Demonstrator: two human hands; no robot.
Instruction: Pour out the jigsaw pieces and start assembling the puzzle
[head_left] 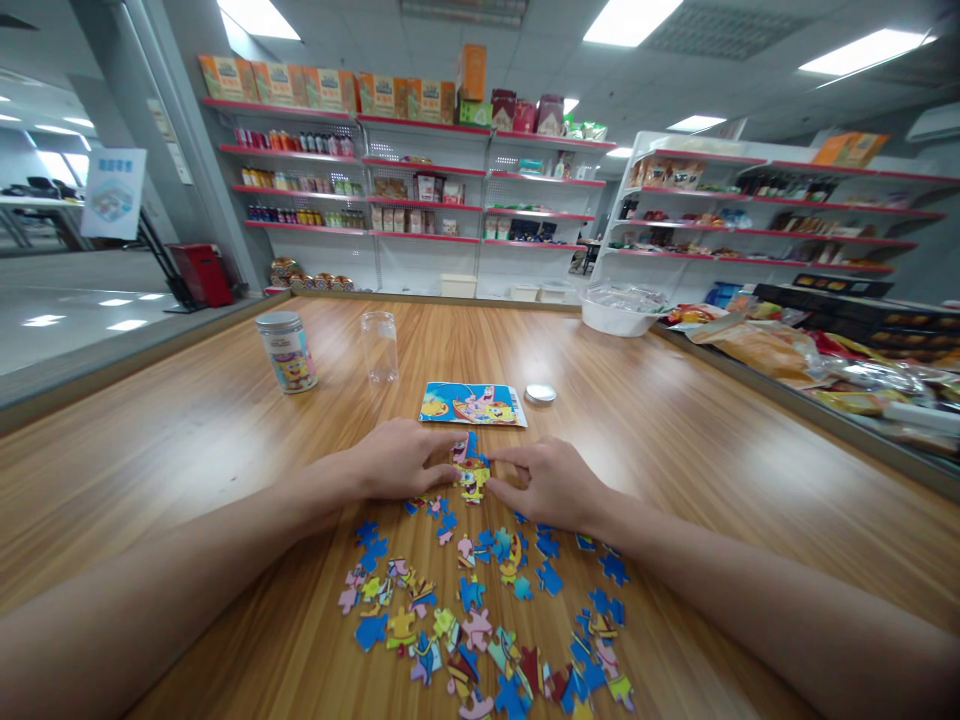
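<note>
- Where both forearms meet over the middle of the wooden bench [675, 440], the left hand [401, 458] and the right hand [551, 485] close in from either side on a small cluster of joined puzzle pieces [471, 470].
- Left hand: palm down, fingers curled loosely together, fingertips touching the left edge of the cluster; whether it pinches a piece or only presses cannot be told.
- Right hand: palm down, thumb and forefinger drawn together at the right edge of the cluster, touching it; the other fingers are bent and rest on the bench.
- Joined cluster: lies flat on the bench between the two hands, yellow and blue in colour.
- Loose puzzle pieces [480, 620]: scattered flat on the near side of the hands, mostly blue, with pink and yellow ones mixed in, some touching, some apart.
- Picture card [472, 404]: a cartoon print lying flat just beyond the hands.
- White lid [541, 393]: lies just to the right of the card.
- Clear jar [379, 346]: stands upright, farther off and to the left.
- Printed tin [286, 351]: stands upright left of the jar, with its lid on.
- White bowl [619, 313]: at the far right of the bench.
- Shelves [420, 180] of packaged goods line the far wall.
</note>
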